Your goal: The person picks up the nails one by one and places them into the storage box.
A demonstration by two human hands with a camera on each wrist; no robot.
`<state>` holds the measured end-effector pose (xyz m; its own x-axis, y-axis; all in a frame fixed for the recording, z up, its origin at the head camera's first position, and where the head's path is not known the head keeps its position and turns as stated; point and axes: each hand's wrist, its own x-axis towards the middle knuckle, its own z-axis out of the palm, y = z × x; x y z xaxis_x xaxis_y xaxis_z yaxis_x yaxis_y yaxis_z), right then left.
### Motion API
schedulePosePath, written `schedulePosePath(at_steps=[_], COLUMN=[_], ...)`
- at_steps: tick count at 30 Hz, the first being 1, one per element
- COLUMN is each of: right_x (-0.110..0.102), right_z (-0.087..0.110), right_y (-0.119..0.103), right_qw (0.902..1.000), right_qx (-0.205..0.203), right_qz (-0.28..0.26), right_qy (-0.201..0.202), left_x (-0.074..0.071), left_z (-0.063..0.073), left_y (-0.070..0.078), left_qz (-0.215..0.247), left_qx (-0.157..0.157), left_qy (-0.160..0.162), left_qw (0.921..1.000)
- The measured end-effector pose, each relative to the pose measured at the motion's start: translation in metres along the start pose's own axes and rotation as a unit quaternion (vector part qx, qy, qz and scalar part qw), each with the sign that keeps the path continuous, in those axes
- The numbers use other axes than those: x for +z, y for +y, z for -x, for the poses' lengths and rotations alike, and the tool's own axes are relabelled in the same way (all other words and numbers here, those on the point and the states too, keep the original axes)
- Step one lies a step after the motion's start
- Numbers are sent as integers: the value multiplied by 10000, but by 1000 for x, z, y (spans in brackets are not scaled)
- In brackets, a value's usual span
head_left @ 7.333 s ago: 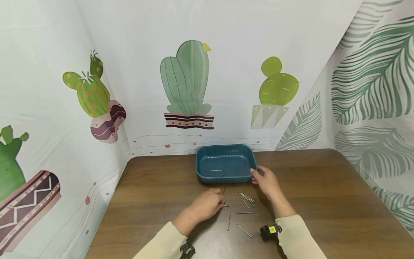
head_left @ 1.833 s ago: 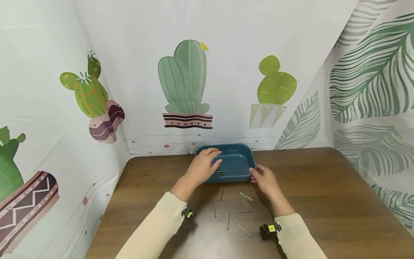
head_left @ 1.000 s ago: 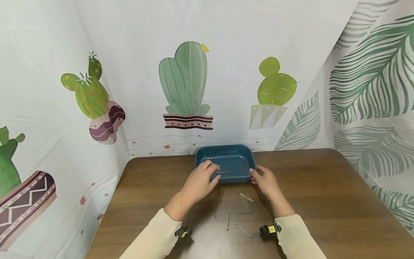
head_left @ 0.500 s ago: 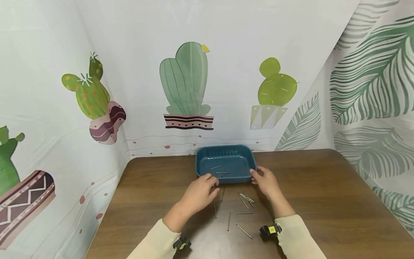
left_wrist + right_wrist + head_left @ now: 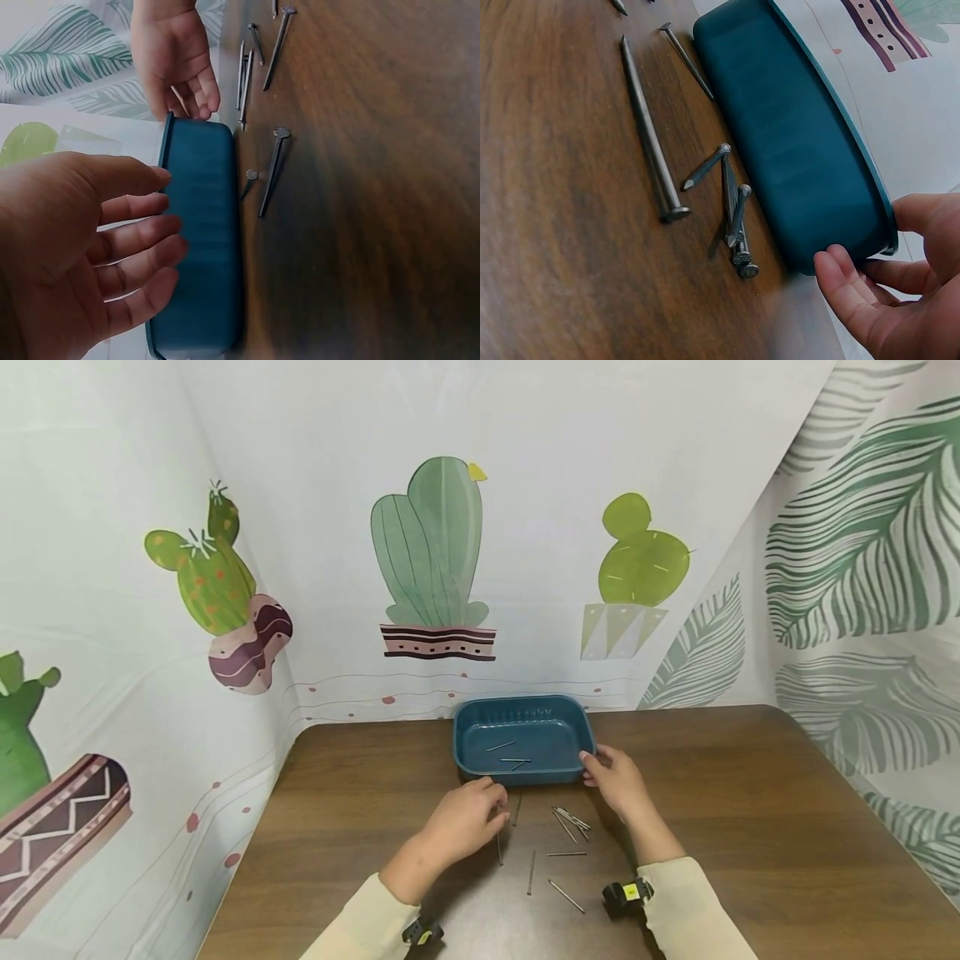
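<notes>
A blue plastic tray (image 5: 525,776) stands at the back of the table; 3 nails, one of them a nail (image 5: 515,760) lying crosswise, rest inside. My right hand (image 5: 618,783) holds the tray's right front corner, thumb at the rim and fingers beneath it in the right wrist view. My left hand (image 5: 467,818) hovers in front of the tray, fingers loosely bent, with nothing between them in the left wrist view. Just beside its fingers lies a nail (image 5: 500,850), partly hidden. Another nail (image 5: 517,811) points toward the tray.
On the wooden table (image 5: 360,777) lie a small cluster of nails (image 5: 572,820) near the tray and single nails (image 5: 566,896) nearer the front edge. A white cloth with printed cacti (image 5: 442,552) hangs directly behind the tray.
A third nail has come to lie in the tray since the oldest frame. My left hand has drawn back from over the tray to the table before it. The right hand stays put.
</notes>
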<state>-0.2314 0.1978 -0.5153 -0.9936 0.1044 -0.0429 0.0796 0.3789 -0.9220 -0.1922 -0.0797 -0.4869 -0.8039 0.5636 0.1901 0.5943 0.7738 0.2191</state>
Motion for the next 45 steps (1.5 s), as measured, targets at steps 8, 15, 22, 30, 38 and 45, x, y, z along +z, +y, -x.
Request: schedulePosePath(at_steps=[8,15,22,30,38,45], right_x=[0,0,-1,0,0,1], right_z=[0,0,0,-1,-2,-3], right_y=[-1,-1,-1,-1,0,1], right_qw=[10000,9998,9999,10000,10000,10000], right_qx=[4,78,49,-28,-46,-46], right_qz=[16,190,108,-67,-2,-19], right_qy=[-4,-63,-45,-54,-45,-49], left_x=[6,11,15,20,21,23], left_z=[2,5,7,9,10,10], left_y=[-1,-1,-1,0,1,1], left_qz=[-80,-9,16,-117,-207,-256], left_qx=[53,40,-38,-154,-245,-288], left_qy=[-168,-382,-603,-738,-752,-776], left_qw=[9998,9993,9982,9971,9967,9962])
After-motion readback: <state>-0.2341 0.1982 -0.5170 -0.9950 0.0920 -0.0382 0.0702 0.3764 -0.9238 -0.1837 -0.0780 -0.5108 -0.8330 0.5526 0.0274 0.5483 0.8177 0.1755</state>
